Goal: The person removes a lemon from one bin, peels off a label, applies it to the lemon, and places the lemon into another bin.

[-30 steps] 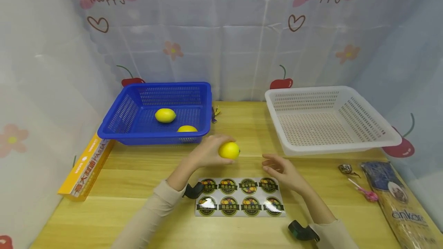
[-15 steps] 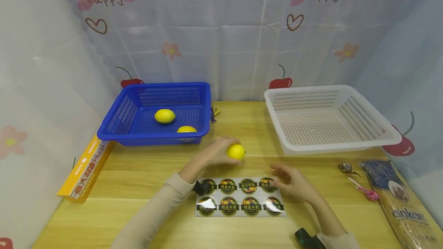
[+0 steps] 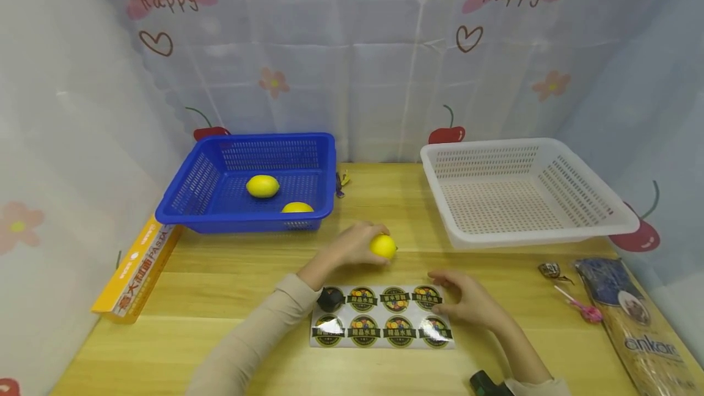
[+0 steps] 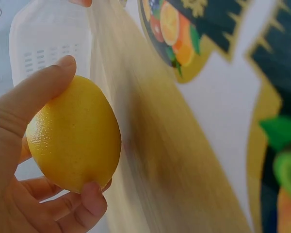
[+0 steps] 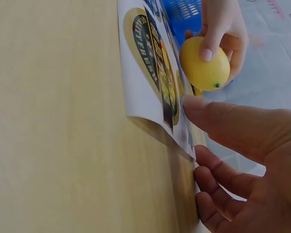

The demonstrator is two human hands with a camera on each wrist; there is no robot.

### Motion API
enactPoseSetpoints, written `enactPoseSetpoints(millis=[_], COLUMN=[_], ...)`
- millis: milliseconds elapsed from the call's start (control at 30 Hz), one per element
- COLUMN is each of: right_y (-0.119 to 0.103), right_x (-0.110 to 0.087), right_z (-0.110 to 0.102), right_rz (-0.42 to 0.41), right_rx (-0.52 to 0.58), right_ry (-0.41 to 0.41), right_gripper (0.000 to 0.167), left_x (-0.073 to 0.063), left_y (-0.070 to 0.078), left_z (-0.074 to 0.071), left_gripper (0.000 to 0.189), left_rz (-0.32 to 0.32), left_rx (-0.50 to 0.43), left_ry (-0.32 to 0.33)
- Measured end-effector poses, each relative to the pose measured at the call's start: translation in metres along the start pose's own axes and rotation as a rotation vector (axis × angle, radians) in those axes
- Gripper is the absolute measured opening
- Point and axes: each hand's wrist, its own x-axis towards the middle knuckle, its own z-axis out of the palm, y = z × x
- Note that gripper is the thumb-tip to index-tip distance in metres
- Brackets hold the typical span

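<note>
My left hand [image 3: 357,245] holds a yellow lemon [image 3: 383,247], just behind a sheet of round fruit stickers [image 3: 382,315]. In the left wrist view the thumb lies along one side of the lemon [image 4: 77,138] and the fingers curl under the other. My right hand [image 3: 472,303] is at the sheet's right edge, thumb and fingers apart. The right wrist view shows its thumb [image 5: 196,104] over the sticker sheet [image 5: 140,99] and its fingertips close to the sheet's slightly lifted corner. Nothing is gripped between them.
At back left a blue basket [image 3: 247,222] holds two lemons [image 3: 263,186]. A white basket [image 3: 541,238] stands at back right. A pasta box [image 3: 134,267] lies left; a lollipop [image 3: 590,313], a small wrapped candy [image 3: 550,270] and a long packet [image 3: 638,322] lie right.
My left hand has carried the lemon a little to the right and toward me. My right hand has come down and nearer, to the sticker sheet's right edge.
</note>
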Motion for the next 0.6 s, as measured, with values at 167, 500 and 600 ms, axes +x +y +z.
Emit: enactPoseSetpoints(millis=[167,500,600], right_y=[-0.0005,0.0005,0.0010], right_x=[0.0002,-0.0006,-0.0005], right_z=[0.0012,0.0042,0.0048], right_rz=[-0.006,-0.003,-0.006], right_rx=[0.001,-0.006,-0.022], right_ry=[0.010,0.015,0.027], right_gripper=[0.058,0.057,0.057], left_x=[0.0016,0.0043,0.0049], left_y=[0.0018,0.0016,0.0017], left_z=[0.0029,0.0080,0.0081], left_gripper=[0.059,0.060,0.063], left_rz=[-0.011,-0.013,-0.015], left_rx=[-0.002,-0.004,0.002], left_ry=[0.004,0.008,-0.002])
